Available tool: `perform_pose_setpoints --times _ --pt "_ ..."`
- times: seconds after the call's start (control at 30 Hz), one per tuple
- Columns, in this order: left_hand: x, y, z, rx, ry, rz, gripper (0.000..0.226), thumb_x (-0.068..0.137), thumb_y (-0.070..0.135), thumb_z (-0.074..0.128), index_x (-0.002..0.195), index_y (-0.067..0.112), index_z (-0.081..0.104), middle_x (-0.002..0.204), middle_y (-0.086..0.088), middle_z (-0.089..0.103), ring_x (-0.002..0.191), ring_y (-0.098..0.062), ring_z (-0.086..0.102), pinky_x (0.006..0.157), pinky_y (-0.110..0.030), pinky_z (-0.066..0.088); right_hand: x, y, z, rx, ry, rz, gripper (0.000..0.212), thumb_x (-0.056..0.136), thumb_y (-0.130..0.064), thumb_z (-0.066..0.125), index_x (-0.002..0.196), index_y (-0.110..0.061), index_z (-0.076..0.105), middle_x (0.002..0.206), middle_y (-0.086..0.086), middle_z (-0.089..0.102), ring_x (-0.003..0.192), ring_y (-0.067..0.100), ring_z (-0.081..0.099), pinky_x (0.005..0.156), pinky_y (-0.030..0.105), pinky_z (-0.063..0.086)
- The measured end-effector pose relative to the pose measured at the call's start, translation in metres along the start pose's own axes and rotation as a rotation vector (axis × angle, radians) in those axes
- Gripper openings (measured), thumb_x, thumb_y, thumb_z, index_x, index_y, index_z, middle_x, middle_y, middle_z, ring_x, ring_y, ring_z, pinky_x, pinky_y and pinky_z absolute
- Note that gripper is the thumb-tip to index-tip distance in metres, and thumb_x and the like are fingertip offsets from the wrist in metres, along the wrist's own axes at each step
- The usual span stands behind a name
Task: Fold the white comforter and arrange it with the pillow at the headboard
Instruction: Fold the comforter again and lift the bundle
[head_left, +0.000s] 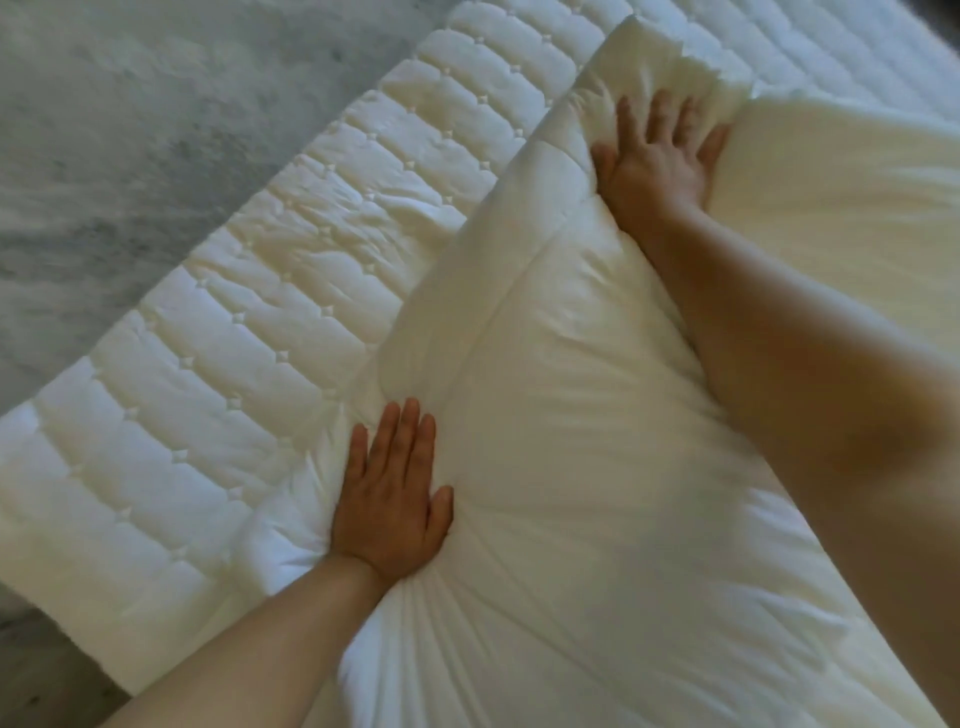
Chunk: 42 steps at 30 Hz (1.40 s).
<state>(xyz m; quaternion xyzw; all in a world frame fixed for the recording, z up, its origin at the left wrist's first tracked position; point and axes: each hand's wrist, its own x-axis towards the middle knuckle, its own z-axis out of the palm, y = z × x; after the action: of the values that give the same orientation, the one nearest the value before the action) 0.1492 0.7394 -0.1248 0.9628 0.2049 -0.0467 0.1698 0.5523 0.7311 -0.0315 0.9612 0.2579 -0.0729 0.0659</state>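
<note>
The white comforter lies as a puffy folded bundle on the quilted mattress, running from lower centre to upper right. My left hand presses flat on its near left edge, fingers apart, and the fabric creases around the palm. My right hand presses flat on the far end of the bundle, fingers spread, just below its ruffled corner. A smooth cream layer lies to the right of that hand; whether it is the pillow or more comforter I cannot tell. No headboard is in view.
The mattress edge runs diagonally from lower left to the top. Beyond it lies a grey mottled floor or rug. My right forearm crosses over the bundle at the right.
</note>
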Motion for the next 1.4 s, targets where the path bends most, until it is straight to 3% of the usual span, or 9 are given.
perform_pose_setpoints --times 0.43,0.57,0.67,0.77,0.83,1.03,1.17,1.23,1.4 --pt "0.003 0.020 -0.051 0.002 -0.123 -0.082 0.073 0.086 0.048 0.033 0.145 0.006 0.045 0.153 -0.015 0.042 0.140 -0.032 0.041 0.113 -0.055 0.030 -0.105 -0.010 0.050 -0.024 -0.142 -0.231 0.079 0.090 -0.071 0.007 0.155 -0.027 0.000 0.163 0.009 -0.009 0.148 0.032 -0.014 0.113 0.060 -0.013" --pt "0.043 0.059 -0.127 -0.205 0.084 -0.150 0.056 0.082 0.040 0.035 0.122 0.012 0.063 0.131 -0.011 0.059 0.122 -0.033 0.051 0.105 -0.045 0.035 -0.116 0.004 0.019 0.137 -0.209 -0.223 0.066 0.097 -0.062 0.014 0.155 -0.031 0.003 0.163 0.004 -0.010 0.148 0.028 -0.014 0.115 0.055 -0.013" --pt "0.112 0.097 -0.139 -0.171 0.191 -0.047 0.055 0.090 0.032 0.037 0.141 0.013 0.048 0.153 -0.012 0.038 0.142 -0.031 0.031 0.116 -0.052 0.023 -0.126 0.024 -0.013 0.475 -0.236 -0.227 0.053 0.103 -0.048 0.021 0.152 -0.028 0.028 0.163 0.001 0.010 0.150 0.022 0.004 0.118 0.044 -0.003" --pt "0.127 0.109 -0.091 0.008 -0.028 -0.041 0.064 0.099 0.039 0.028 0.158 0.019 0.012 0.166 -0.006 0.005 0.152 -0.028 0.005 0.120 -0.056 0.004 -0.134 0.071 -0.054 0.833 0.071 -0.113 0.052 0.097 -0.041 0.034 0.139 -0.016 0.051 0.154 0.004 0.037 0.141 0.019 0.033 0.111 0.024 0.019" --pt "0.116 0.111 -0.064 0.050 -0.076 -0.047 0.066 0.100 0.041 0.024 0.158 0.017 0.002 0.166 -0.007 -0.002 0.152 -0.029 0.001 0.120 -0.055 0.000 -0.128 0.128 -0.072 0.548 0.354 0.059 0.050 0.098 -0.041 0.036 0.144 -0.021 0.045 0.156 0.005 0.032 0.143 0.024 0.030 0.114 0.032 0.019" --pt "0.154 0.149 -0.112 0.373 -0.564 -0.044 0.067 0.096 0.048 0.033 0.154 0.014 0.027 0.160 -0.012 0.026 0.139 -0.034 0.037 0.111 -0.049 0.034 -0.100 0.189 -0.009 0.232 -0.104 0.367 0.070 0.094 -0.067 0.015 0.154 -0.034 0.003 0.164 0.003 -0.001 0.149 0.033 -0.004 0.112 0.065 -0.005" --pt "0.239 0.227 -0.205 0.283 -0.005 0.191 0.032 0.095 0.037 0.039 0.100 0.013 0.060 0.091 -0.008 0.056 0.088 -0.029 0.053 0.075 -0.035 0.045 -0.089 0.151 0.031 0.120 -0.116 0.292 0.067 0.098 -0.054 0.005 0.155 -0.020 0.003 0.163 0.007 0.000 0.147 0.037 -0.008 0.110 0.066 -0.009" --pt "0.280 0.252 -0.210 0.185 0.346 0.340 0.039 0.094 0.036 0.037 0.121 0.014 0.056 0.118 -0.013 0.057 0.107 -0.031 0.053 0.087 -0.039 0.042 -0.086 0.154 0.035 0.107 -0.114 0.302 0.067 0.098 -0.053 0.005 0.155 -0.019 0.006 0.163 0.008 0.002 0.147 0.038 -0.006 0.110 0.067 -0.009" --pt "0.352 0.204 -0.090 0.197 -0.086 0.087 0.063 0.100 0.050 0.019 0.158 0.026 0.009 0.166 -0.003 0.004 0.152 -0.030 0.001 0.118 -0.059 -0.002 -0.080 0.214 0.042 0.303 0.044 0.349 0.070 0.095 -0.062 0.019 0.154 -0.027 0.011 0.164 0.000 0.004 0.149 0.025 -0.002 0.116 0.056 -0.005"
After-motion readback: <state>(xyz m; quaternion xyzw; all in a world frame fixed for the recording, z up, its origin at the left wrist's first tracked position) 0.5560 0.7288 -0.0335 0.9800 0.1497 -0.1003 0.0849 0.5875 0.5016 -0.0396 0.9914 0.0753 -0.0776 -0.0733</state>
